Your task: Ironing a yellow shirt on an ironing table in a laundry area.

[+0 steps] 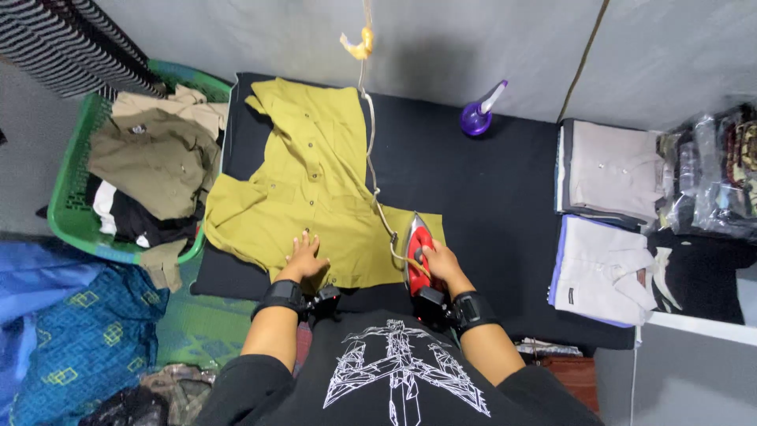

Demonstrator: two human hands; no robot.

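Note:
A mustard-yellow button shirt (315, 185) lies spread on a black ironing pad (489, 185). My left hand (303, 256) presses flat on the shirt's near hem, fingers apart. My right hand (441, 264) grips the handle of a red and silver iron (416, 248), which rests on the shirt's near right corner. The iron's beige cord (372, 158) runs up across the shirt to a knot hanging overhead. Both wrists wear black bands.
A green laundry basket (67, 213) of olive and black clothes stands at the left. A purple spray bottle (479, 114) sits at the pad's far edge. Folded pale shirts (607, 221) and bagged garments (714, 177) lie at the right. Blue patterned cloth (71, 331) lies lower left.

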